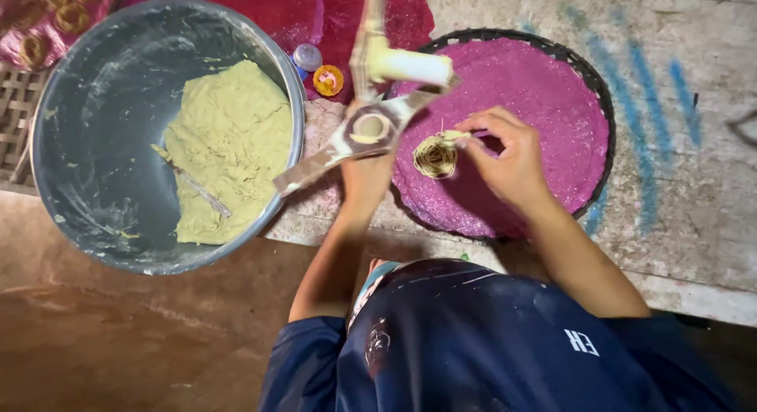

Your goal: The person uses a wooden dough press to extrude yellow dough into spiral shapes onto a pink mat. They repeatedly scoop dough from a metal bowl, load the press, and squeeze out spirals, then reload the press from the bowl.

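My left hand (367, 175) grips a wooden dough press (371, 124) with a white handle, held over the edge of a round basket tray lined with pink cloth (552, 96). A small spiral of pale dough strands (435, 156) lies on the pink cloth. My right hand (505, 156) pinches the strands at the spiral's right edge with fingertips. A large grey metal basin (95, 128) to the left holds a mass of yellowish dough (233, 144) with a spoon handle stuck in it.
Red cloth (284, 10) lies at the top with two small caps, one blue (307, 57), one orange (328, 79). More finished spirals sit on pink cloth at the top left (47, 18). Concrete floor with blue marks spreads to the right (678, 144).
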